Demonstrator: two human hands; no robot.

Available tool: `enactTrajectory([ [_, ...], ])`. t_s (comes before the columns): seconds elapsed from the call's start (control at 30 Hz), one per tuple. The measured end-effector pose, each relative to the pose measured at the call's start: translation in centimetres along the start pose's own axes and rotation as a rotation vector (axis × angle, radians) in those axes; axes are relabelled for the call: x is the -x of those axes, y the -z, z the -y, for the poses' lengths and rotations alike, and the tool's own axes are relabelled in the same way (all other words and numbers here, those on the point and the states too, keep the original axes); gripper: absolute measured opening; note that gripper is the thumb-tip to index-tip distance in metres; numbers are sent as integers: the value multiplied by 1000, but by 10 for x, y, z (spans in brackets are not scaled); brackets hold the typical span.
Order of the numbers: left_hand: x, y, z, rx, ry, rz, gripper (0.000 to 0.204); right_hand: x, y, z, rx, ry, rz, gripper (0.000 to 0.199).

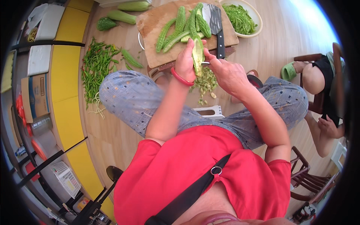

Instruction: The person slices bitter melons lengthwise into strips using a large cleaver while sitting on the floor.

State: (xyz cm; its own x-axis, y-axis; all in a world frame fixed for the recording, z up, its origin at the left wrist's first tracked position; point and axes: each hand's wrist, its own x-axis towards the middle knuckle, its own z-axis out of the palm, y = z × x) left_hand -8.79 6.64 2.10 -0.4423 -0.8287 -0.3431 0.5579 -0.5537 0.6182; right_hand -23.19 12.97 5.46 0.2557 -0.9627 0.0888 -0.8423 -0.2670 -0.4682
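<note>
Your left hand [185, 64] clamps the bitter melon half [197, 57], right hand [229, 76] pinches a metal utensil [205, 63]; one slip could jab you tbh.

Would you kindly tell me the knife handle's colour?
The handle is black, clearest in the head view.

From here the gourd [197, 58] looks pale green inside, brighter green outside. The shirt [195, 161] and bangle [181, 77] are red; the trousers [129, 98] are grey-blue, flecked navy and orange.
</note>
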Motion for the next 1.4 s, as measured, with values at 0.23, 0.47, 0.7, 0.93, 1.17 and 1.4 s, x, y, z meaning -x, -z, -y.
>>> enactTrajectory([
  [0.23, 17, -23, 7, -321, -206, 29, 48, 1, -7, 9, 113, -45, 13, 8],
  [0.47, 21, -20, 6, -273, -167, -99, 44, 5, -20, 19, 28, -53, 85, 8],
  [0.7, -2, -12, -11, 21, 128, -61, 32, 29, -43, 7, -57, -14, 218, 11],
  [0.93, 7, 13, -22, -26, -36, -221, 35, 16, -5, -9, -3, -119, 311, 14],
  [1.17, 27, 3, 33, 144, 467, -155, 38, 40, -14, -17, -13, -106, 257, 15],
  [1.4, 49, -22, 21, 108, 454, -129, 37, 38, -27, -11, -19, -18, 246, 17],
])
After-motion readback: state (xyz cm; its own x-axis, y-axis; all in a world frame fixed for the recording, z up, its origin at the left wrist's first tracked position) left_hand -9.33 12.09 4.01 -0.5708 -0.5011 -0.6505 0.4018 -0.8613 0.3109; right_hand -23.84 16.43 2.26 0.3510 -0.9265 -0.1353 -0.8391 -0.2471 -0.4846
